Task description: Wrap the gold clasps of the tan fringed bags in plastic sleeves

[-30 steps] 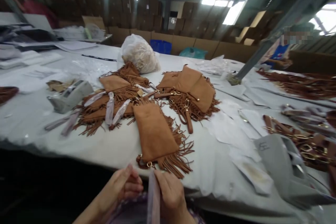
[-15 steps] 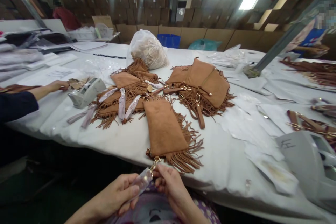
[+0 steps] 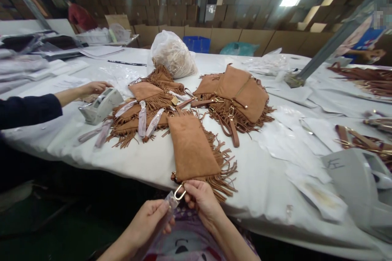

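Observation:
A tan suede pouch with long fringe (image 3: 196, 147) lies at the table's front edge, its lower corner towards me. Just off that corner, my right hand (image 3: 202, 202) pinches a gold oval clasp (image 3: 179, 192) between thumb and fingers. My left hand (image 3: 153, 220) is closed round a strap in clear plastic wrap (image 3: 172, 200), which runs up to the clasp. Whether the clasp is hooked to the pouch is hidden by my right fingers. Left of the pouch, more fringed pouches (image 3: 147, 91) lie with plastic-wrapped straps (image 3: 142, 120) on them.
Another stack of fringed pouches (image 3: 241, 94) sits behind to the right. Grey tape dispensers stand at left (image 3: 102, 106) and near right (image 3: 355, 191). A co-worker's hand (image 3: 94, 87) reaches in over the left one. A metal post (image 3: 330, 40) rises at right; a stuffed plastic bag (image 3: 174, 55) stands behind.
The clasp has turned and now shows its oval loop. My left hand has shifted slightly right with the wrapped strap. The co-worker's hand has moved right, up to the tape dispenser.

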### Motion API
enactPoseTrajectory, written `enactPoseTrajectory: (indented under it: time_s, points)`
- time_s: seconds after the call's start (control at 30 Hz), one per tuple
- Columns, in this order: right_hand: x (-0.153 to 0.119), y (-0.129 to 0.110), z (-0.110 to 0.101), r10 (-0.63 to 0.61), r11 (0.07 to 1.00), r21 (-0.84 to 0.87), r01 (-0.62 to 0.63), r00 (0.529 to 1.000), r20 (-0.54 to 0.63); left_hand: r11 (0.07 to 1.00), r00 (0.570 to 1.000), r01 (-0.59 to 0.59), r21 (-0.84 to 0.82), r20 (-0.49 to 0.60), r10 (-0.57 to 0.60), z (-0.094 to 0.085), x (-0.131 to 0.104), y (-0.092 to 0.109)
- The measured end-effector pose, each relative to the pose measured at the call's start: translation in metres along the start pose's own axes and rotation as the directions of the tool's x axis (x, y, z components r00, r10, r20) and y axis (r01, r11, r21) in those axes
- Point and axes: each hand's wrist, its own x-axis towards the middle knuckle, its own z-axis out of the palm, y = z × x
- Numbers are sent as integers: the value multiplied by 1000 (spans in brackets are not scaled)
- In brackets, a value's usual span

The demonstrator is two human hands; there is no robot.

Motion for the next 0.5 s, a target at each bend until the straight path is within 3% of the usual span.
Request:
enactPoseTrajectory:
  time_s: [0.17, 0.3, 0.37, 0.5]
  points:
    - [-4, -3, -1, -74, 993, -94, 77, 997, 34, 996, 999, -14, -87, -40, 10, 12, 16, 3]
    - [-9, -3, -4, -44, 987, -147, 63, 990, 131, 996, 999, -15, -84, -36, 12, 22, 29, 9]
    - [-8, -1, -9, -27, 991, -129, 39, 995, 98, 996, 999, 10, -86, -41, -14, 22, 32, 10]
    - [0, 10, -11, -31, 1000, -7, 31, 994, -100, 995, 998, 44, -95, -42, -48, 20, 28, 7]
